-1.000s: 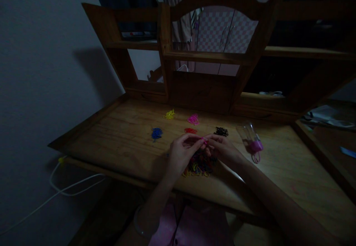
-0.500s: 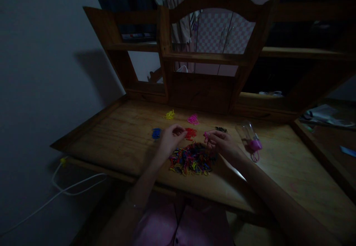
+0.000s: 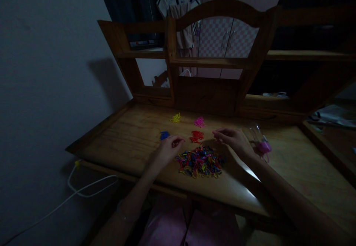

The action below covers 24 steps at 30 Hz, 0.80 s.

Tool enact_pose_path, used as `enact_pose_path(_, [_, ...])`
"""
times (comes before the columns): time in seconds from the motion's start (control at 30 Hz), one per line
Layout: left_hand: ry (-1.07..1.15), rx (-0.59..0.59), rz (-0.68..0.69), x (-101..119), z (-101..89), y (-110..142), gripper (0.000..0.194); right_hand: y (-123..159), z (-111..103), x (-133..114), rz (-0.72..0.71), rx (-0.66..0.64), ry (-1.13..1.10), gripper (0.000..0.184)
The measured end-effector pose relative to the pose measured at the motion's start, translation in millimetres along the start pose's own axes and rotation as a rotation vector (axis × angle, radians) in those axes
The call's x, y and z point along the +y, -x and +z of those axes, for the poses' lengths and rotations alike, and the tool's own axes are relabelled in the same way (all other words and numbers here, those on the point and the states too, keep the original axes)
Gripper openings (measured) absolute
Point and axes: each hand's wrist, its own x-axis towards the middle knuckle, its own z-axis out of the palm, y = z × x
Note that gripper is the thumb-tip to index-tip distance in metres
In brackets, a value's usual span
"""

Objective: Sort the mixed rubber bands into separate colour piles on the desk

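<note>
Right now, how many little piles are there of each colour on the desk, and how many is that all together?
Yellow pile: 1
Pink pile: 1
Blue pile: 1
Red pile: 1
Mixed pile: 1
Total in view: 5
The right hand could be hiding more.

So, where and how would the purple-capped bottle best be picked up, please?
Probably by the purple cap, with the right hand coming from above and the near side: the bottle appears to lie flat, its cap end towards the person.
</note>
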Motion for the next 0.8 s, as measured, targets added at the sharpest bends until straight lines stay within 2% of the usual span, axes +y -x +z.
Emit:
enact_pose_path(0.07, [-0.031,-0.069,0.095,2,0.5,6,0.021,-19,-3,1,-0.050,0.013,0.095,0.033])
enact_pose_path(0.17, [-0.036,-0.115,0.154,2,5.4,-4,0.022,-55,-3,2,-0.174,0.033,0.233,0.029])
enact_pose_path(0.3, [0.165,-0.212,0.112,-7,16.4,-38,0.033,-97,4,0,-0.334,0.150,0.561,0.019])
enact_pose_path(0.4, [0.295,-0.292,0.066,-17,27.2,-61,0.033,-115,12,4,-0.351,0.150,0.635,0.014])
enact_pose_path(0.57, [0.394,-0.358,0.092,-33,41.7,-78,0.033,-116,14,14,-0.348,0.051,0.648,0.017])
enact_pose_path(0.8, [0.510,-0.390,0.116,-37,43.5,-77,0.036,-98,-15,8,-0.337,-0.090,0.657,0.033])
